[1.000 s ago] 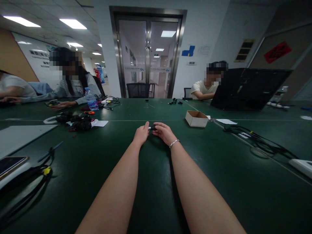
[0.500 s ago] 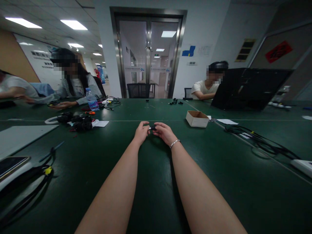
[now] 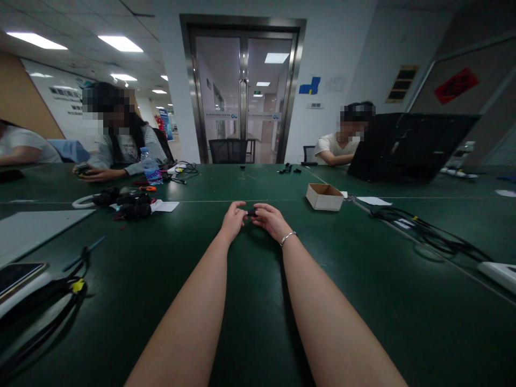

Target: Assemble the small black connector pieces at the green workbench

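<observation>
Both arms reach forward over the green table [image 3: 258,301]. A small black piece [image 3: 251,213] is held between my hands, just above the tabletop. My left hand [image 3: 233,221] pinches its left end, fingers closed around it. From the other side, my right hand [image 3: 271,219] grips the same piece between thumb and fingers. A silver bracelet [image 3: 288,237] circles my right wrist. The piece is too small, and too covered by fingers, to tell its exact kind.
An open cardboard box [image 3: 324,198] stands right of my hands. Cables lie at right [image 3: 431,231] and near left [image 3: 76,290]. Black parts [image 3: 135,207] and a water bottle [image 3: 150,167] sit at left. Co-workers sit across, one behind a black monitor [image 3: 407,148].
A bright metal end by my left fingertips showed earlier and is now mostly hidden. My hands have barely moved. The co-worker across on the left has brought both hands together around something dark.
</observation>
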The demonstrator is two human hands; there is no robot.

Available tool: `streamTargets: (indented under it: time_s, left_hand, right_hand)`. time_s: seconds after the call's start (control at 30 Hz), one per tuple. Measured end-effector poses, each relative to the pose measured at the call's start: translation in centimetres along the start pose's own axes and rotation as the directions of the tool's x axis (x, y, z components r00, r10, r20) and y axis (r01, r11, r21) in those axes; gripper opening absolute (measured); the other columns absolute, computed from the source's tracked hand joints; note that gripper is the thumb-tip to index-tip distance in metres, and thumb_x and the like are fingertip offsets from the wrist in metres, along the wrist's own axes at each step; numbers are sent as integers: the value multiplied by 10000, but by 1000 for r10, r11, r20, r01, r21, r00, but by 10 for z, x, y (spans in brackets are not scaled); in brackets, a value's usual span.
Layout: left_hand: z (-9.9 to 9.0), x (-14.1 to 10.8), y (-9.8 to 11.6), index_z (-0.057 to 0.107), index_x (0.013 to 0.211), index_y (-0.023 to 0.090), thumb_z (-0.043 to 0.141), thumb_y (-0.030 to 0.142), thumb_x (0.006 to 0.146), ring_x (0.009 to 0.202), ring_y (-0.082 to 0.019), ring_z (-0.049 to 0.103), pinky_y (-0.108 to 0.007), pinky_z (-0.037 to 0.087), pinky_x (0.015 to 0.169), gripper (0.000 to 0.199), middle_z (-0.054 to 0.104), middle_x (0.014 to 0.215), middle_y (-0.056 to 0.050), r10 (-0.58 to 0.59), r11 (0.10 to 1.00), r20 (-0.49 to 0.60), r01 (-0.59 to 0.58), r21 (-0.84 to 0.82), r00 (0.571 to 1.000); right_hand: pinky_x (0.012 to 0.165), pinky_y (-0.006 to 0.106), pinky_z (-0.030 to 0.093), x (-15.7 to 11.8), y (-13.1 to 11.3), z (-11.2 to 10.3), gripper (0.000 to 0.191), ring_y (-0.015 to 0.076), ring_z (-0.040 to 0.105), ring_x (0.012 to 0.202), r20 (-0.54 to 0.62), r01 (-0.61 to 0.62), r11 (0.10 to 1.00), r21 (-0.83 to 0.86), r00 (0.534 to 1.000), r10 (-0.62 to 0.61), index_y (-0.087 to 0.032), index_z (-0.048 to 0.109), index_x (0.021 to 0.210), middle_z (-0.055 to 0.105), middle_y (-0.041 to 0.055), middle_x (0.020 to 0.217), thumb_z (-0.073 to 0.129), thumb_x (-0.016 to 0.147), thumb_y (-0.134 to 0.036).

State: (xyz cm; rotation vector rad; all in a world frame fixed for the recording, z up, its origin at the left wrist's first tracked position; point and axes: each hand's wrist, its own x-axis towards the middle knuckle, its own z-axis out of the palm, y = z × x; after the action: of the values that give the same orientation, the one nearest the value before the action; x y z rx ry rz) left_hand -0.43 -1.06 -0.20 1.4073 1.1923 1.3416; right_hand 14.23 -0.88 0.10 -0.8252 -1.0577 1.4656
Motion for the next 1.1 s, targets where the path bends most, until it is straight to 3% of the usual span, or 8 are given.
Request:
streamTargets:
  time_s: [0.13,0.27,0.4,0.53,0.67,1.1]
  left_hand:
    - [0,1,-1,565,991,155,434,281,825,419,-86,413,-188,313,440,246,480,518,41,-1,1000,27,1,-9,1000]
    - [0,0,0,557,1038,170,443,190,770,420,-78,419,-185,323,452,292,527,576,39,-9,1000,12,10,-4,1000]
    - [0,0,1,571,977,160,432,259,804,410,-88,403,-187,316,446,244,463,496,48,-11,999,27,12,-34,1000]
    - [0,0,-1,552,1046,173,450,198,757,425,-80,415,-182,316,451,307,516,561,43,8,999,14,-7,-36,1000]
    - [-1,1,-2,572,976,159,440,244,788,417,-85,404,-185,315,443,245,477,517,44,10,998,40,-7,-57,999]
    - [-1,0,0,571,1009,162,470,214,772,412,-78,414,-181,305,436,263,526,546,37,11,1000,12,-11,-28,1000]
  right_hand:
    - [560,204,550,0,0,0,166,134,660,648,5,-2,1000,0,1000,2,-164,632,892,655,21,759,619,762,-61]
    - [560,201,548,1,0,0,174,131,659,650,6,-10,1000,1,1000,10,-169,631,891,658,16,755,604,769,-47]
    - [557,201,547,0,0,0,176,131,659,641,11,-7,1000,4,1000,7,-167,633,886,654,14,736,580,779,-37]
    - [548,200,547,-1,-1,0,181,134,662,643,10,-8,1000,2,1000,8,-167,633,888,658,19,744,578,780,-33]
    - [540,195,547,-1,-2,1,175,131,661,634,7,-11,1000,6,1000,11,-163,632,886,652,17,735,574,784,-32]
    - [560,206,555,0,-1,-1,178,138,664,649,16,-6,1000,5,1000,6,-167,631,892,655,20,733,594,769,-43]
